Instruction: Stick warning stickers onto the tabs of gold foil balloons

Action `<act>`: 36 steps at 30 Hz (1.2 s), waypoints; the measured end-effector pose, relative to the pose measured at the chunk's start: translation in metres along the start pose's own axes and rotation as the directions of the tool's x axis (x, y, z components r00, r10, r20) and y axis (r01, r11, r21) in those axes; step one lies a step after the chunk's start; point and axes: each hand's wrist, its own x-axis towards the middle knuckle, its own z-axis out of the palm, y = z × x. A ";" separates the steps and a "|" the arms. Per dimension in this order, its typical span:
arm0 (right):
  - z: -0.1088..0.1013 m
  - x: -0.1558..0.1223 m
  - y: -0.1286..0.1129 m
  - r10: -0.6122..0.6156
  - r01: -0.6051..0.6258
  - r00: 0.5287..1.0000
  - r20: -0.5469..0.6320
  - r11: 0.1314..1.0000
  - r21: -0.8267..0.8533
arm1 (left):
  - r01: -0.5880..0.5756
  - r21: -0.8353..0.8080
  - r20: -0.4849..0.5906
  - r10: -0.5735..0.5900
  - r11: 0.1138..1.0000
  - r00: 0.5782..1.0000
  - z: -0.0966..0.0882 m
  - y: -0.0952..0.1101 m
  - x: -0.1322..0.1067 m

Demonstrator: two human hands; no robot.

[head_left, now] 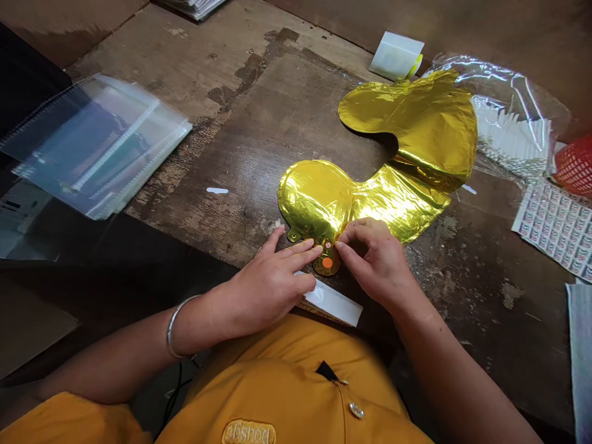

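A flat gold foil balloon (319, 191) lies on the table with its far end folded over. Its small tab near the front edge carries an orange dot (327, 263) and a small round sticker (328, 245) with a red mark. My left hand (277, 277) lies with fingers stretched out, its fingertips on the tab's left side. Under its thumb is a white folded strip (335, 303) at the table edge. My right hand (377, 256) pinches thumb and forefinger together at the tab's right edge, on the balloon's foil.
Clear plastic sleeves (106, 145) are stacked at the left. A clear bag of white strips (513, 132), a red basket (576, 166) and a sticker sheet (555, 228) stand at the right. A folded white paper (396, 55) is at the back. One small white piece (217, 190) lies left of the balloon.
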 end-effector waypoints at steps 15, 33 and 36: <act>0.003 0.005 0.013 0.088 -0.113 0.934 -0.345 0.992 -0.053 | -0.005 0.022 0.025 0.004 1.000 1.000 -0.005 0.002 0.005; -0.007 -0.011 0.022 -0.312 0.312 0.950 -0.016 0.943 0.111 | 0.017 -0.012 -0.066 -0.018 1.000 0.998 -0.021 0.007 -0.001; -0.012 -0.003 0.026 -0.178 0.175 0.984 -0.019 0.937 0.303 | 0.001 -0.015 -0.085 -0.003 1.000 0.996 -0.020 0.008 0.002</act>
